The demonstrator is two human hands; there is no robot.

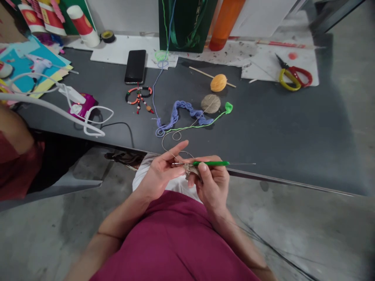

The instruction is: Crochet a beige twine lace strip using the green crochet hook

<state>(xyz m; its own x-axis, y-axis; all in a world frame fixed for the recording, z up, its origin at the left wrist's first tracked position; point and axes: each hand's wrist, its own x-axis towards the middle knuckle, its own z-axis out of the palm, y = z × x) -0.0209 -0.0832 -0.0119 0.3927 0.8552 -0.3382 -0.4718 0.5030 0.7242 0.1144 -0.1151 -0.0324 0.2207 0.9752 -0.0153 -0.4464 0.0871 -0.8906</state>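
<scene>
Between the fingers (206, 171) lies the tan crochet piece (191, 170).

The hook (213, 163), green-handled with thin metal at both ends, was nearly level just below the middle of the frame. The small beige crochet piece (191, 170) curled beneath its handle, partly hidden. Beige yarn (162, 143) looped loosely up to a round ball (211, 104), right of upper centre.

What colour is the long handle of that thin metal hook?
The long handle is bright green, in the right hand; it shows best in the head view.
</scene>
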